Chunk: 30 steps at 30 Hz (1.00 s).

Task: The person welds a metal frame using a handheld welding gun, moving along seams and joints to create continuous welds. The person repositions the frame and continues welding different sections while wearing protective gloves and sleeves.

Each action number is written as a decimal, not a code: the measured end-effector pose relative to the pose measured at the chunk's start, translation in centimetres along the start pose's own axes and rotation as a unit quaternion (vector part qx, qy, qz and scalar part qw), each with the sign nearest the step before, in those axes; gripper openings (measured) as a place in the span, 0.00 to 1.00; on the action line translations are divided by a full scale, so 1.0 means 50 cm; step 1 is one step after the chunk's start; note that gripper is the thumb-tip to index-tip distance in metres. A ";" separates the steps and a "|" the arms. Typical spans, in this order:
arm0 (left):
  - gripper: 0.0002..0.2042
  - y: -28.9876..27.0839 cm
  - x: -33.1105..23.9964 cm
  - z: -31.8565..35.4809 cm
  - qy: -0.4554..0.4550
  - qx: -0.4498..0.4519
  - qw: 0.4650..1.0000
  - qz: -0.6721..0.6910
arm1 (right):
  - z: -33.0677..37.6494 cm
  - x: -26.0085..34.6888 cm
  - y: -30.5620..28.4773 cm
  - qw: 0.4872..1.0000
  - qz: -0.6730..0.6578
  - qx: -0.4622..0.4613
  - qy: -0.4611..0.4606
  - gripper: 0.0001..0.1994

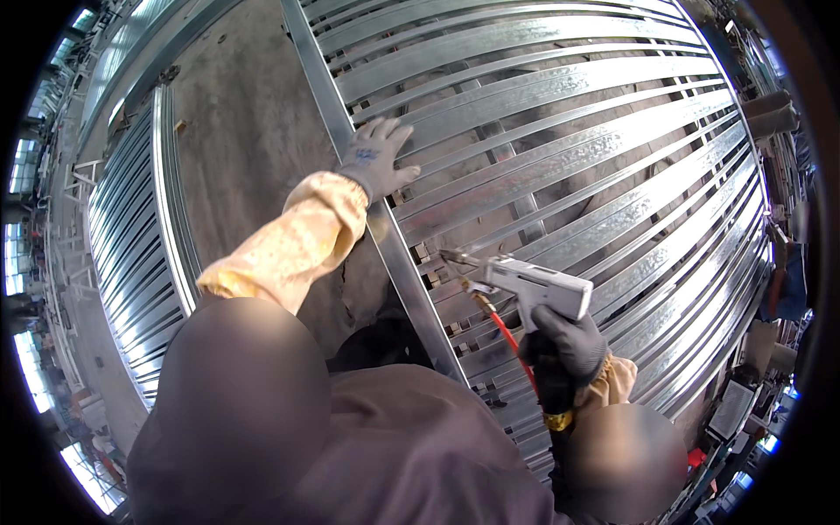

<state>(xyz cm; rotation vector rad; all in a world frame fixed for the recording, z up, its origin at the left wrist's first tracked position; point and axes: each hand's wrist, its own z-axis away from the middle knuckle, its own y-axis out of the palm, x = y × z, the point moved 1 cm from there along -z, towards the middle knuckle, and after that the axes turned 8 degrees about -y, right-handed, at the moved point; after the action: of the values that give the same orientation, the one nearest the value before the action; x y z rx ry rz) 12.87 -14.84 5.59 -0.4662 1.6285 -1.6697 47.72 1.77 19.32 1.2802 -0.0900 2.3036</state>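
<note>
My left hand (378,157), in a grey glove with a yellow sleeve, rests flat with fingers spread on the metal frame rail (398,262) of a large panel of galvanised steel slats (560,114). My right hand (569,341), in a dark glove, grips a white pneumatic gun (534,287). The gun's thin nose (455,258) points left at the joint where the slats meet the rail. A red air hose (509,337) with a brass fitting hangs from the gun beside my right hand.
A second slatted steel panel (136,254) lies to the left, with bare concrete floor (245,122) between the two. Workshop clutter and equipment (783,289) line the right edge, and bright windows (22,166) the far left.
</note>
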 end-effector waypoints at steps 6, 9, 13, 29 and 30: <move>0.58 0.006 -0.077 -0.132 0.080 0.128 0.983 -0.105 | -0.114 0.058 0.046 0.996 -0.055 0.056 0.043 0.25; 0.59 0.003 -0.095 -0.152 0.105 0.141 0.967 -0.182 | -0.168 0.051 0.049 0.997 -0.043 0.049 0.037 0.17; 0.61 0.017 -0.098 -0.167 0.118 0.143 0.964 -0.189 | -0.229 0.032 0.059 0.996 -0.066 0.045 0.038 0.15; 0.67 0.017 -0.088 -0.187 0.131 0.203 0.955 -0.171 | -0.344 -0.004 0.053 0.993 -0.052 0.064 0.083 0.20; 0.67 0.016 -0.088 -0.187 0.128 0.204 0.955 -0.174 | -0.344 -0.002 0.053 0.993 -0.046 0.065 0.087 0.20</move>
<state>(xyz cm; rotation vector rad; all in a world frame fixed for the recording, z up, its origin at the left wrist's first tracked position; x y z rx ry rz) 9.33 -5.14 4.67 -0.3494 1.3723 -2.3496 33.14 4.42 10.17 1.1148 0.1785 2.3609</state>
